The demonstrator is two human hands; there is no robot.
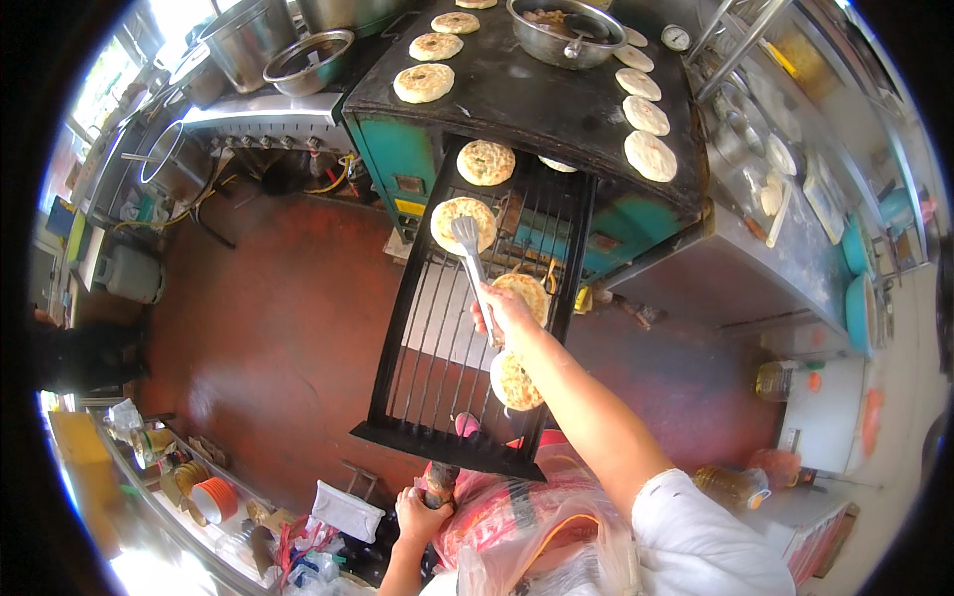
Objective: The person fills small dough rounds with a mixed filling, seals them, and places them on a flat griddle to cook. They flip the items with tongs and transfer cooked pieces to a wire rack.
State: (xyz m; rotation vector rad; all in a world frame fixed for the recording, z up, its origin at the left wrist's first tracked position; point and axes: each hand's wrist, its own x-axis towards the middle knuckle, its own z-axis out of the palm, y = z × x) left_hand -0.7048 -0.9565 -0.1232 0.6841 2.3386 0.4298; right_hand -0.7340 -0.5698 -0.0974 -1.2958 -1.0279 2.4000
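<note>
My right hand (513, 309) grips metal tongs (475, 279), whose slotted end lies over a browned flatbread (446, 223). That bread sits on a black barred rack (391, 335), pulled out like a drawer from a green oven (387, 160). My left hand (419, 515) is closed around the rack's round handle (441, 480). Farther in lies another flatbread (486, 162), and one more (557, 164) is mostly hidden under the oven top. Nearer me, my right hand and forearm partly cover a flatbread (531, 290) and a browned flatbread (518, 386).
Browned flatbreads (423, 83) line the left of the black oven top (492, 93); pale dough rounds (650, 156) line its right. A metal bowl (563, 56) with a ladle stands between. At right is a floury worktable (782, 246). A person (89, 350) stands at far left.
</note>
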